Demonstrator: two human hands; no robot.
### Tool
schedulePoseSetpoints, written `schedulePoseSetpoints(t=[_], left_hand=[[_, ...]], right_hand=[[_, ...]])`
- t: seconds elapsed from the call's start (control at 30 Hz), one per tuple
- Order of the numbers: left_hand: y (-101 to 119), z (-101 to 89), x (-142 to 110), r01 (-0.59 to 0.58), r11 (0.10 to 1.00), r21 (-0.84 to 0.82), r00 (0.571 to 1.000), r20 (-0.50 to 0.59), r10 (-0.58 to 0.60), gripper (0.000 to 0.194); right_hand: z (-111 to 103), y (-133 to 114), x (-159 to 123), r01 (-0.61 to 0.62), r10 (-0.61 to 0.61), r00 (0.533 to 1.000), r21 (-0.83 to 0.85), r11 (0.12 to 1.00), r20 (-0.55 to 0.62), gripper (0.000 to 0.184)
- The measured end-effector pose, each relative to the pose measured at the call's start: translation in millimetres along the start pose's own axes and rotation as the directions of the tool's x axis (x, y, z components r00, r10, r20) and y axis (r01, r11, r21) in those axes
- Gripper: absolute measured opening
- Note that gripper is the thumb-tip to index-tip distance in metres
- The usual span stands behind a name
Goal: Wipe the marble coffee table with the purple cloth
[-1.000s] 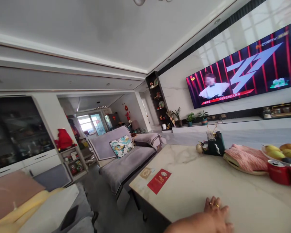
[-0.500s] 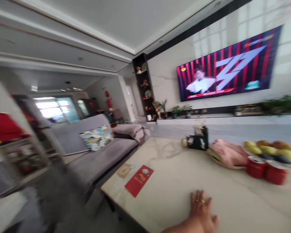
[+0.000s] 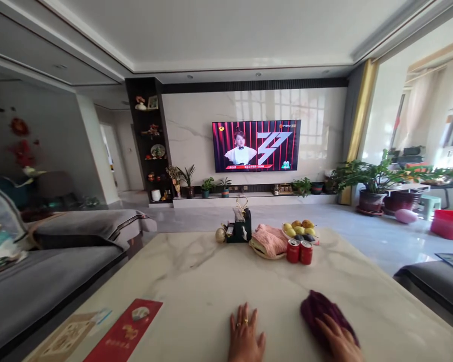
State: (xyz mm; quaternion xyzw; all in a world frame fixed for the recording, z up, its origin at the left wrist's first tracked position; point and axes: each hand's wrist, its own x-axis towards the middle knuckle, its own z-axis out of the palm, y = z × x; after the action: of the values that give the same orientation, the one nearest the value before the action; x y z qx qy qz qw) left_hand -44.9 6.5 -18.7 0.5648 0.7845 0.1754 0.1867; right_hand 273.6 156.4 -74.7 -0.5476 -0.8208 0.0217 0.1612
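We look down the long marble table (image 3: 196,281) and there is the left hand (image 3: 245,336), flat on the stone with fingers spread, rings showing, grasping nothing. Just to its right, the right hand (image 3: 337,342) lies palm down on a dark purple cloth (image 3: 319,310), fingers resting across its near part; we cannot tell whether they pinch the fabric or only press it against the table. The cloth sits bunched on the near right part of the tabletop, apart from the left hand. Near the left front corner lies a red envelope (image 3: 125,332), with a tan card (image 3: 66,339) just beside it. Well beyond the hands, toward the far end, two red cans (image 3: 299,251) stand side by side, just in front of a plate of fruit (image 3: 300,230) and a tray with a folded pink cloth (image 3: 271,239). Left of those stands a dark tissue box (image 3: 239,230), a small gold ball (image 3: 220,235) beside it. A grey sofa (image 3: 53,261) runs along the left, the television (image 3: 255,146) glows on the far wall, and potted plants (image 3: 370,183) stand by the window on the right.
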Motion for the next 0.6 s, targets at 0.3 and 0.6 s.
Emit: schedulePoseSetpoints(t=[0.3, 0.6], left_hand=[[-0.4, 9.7, 15.8, 0.073, 0.974, 0.217, 0.997, 0.004, -0.075, 0.079], [14.1, 4.7, 16.5, 0.112, 0.932, 0.345, 0.992, 0.020, -0.127, 0.077]], right_hand=[[40.0, -85.8, 19.1, 0.565, -0.572, 0.798, -0.094, 0.820, -0.190, 0.077], [17.8, -115.8, -9.7, 0.569, -0.555, 0.725, -0.100, 0.816, -0.407, 0.059]])
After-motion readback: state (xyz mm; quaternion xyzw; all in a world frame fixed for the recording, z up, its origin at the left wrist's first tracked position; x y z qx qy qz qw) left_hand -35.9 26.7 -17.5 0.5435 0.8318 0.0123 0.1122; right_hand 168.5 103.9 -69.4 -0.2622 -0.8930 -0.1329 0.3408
